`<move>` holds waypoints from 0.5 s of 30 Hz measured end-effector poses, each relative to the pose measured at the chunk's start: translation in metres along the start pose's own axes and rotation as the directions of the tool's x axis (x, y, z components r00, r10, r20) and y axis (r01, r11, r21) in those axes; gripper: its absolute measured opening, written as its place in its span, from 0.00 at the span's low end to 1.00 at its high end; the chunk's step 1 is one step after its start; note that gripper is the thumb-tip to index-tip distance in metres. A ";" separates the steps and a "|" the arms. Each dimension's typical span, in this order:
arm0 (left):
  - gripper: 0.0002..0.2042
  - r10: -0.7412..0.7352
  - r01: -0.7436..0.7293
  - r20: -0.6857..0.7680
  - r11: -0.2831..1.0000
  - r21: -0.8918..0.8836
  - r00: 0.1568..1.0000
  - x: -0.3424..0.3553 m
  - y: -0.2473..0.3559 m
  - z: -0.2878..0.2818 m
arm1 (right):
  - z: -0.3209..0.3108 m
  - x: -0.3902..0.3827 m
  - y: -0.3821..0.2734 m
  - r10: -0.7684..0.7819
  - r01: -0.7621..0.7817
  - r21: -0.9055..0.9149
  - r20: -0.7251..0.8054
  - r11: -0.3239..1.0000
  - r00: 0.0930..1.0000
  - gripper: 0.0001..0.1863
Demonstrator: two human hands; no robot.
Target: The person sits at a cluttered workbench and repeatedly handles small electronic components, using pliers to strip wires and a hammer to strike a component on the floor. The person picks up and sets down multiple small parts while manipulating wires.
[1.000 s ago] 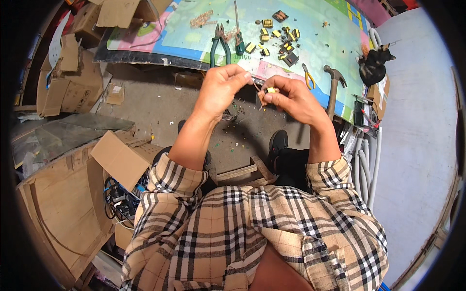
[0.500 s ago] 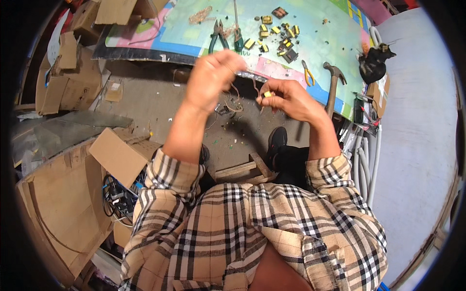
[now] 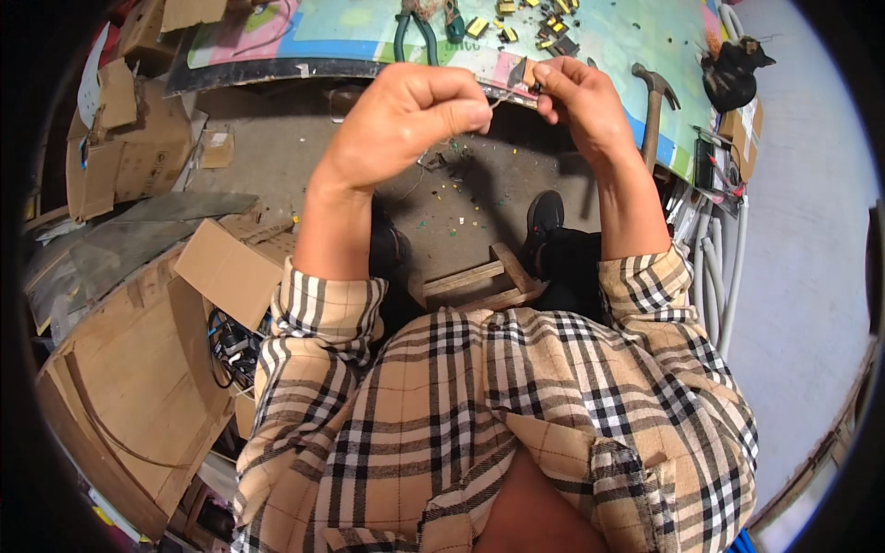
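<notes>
Head view: desk (image 3: 318,37) sits higher in frame than half second ago. Your left hand (image 3: 401,118), blurred then, shows sharp now, thumb and finger pinched together. Your right hand (image 3: 592,106) appears by desk's near edge, clamped on small copper-coloured part (image 3: 528,76); yellow side no longer shows. Thin wire (image 3: 499,100) runs from left pinch toward part; both seem still joined.

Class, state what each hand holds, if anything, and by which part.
The right hand pinches a small copper-and-black piece by its right side. The left hand apparently pinches a thin wire; its fingers hide where.
</notes>
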State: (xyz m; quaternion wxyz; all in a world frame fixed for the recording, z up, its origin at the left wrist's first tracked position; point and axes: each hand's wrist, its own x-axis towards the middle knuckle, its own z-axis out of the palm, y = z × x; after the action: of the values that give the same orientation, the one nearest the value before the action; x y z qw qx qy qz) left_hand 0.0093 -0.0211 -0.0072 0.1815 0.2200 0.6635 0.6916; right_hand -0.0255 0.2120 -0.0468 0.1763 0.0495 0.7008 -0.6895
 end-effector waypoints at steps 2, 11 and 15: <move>0.08 -0.012 0.011 0.142 1.000 0.010 0.990 -0.006 0.010 0.010 | -0.010 0.013 0.008 0.106 -0.098 0.221 -0.026 0.970 0.994 0.10; 0.10 0.130 -0.201 -0.209 0.909 -0.365 0.969 -0.018 0.006 -0.007 | -0.007 0.002 -0.006 -0.049 0.155 -0.422 0.253 0.893 0.966 0.11; 0.10 -0.021 -0.338 -0.432 0.588 -0.735 0.902 -0.012 -0.020 -0.045 | 0.003 -0.019 -0.025 0.223 0.018 -0.328 0.680 0.944 0.698 0.09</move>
State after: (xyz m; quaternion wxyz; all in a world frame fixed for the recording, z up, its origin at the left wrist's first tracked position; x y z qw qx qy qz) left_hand -0.0061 -0.0643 -0.0286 0.0581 0.0314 0.2847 0.9563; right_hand -0.0150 0.2113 -0.0165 0.4762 -0.2079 0.6739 -0.5253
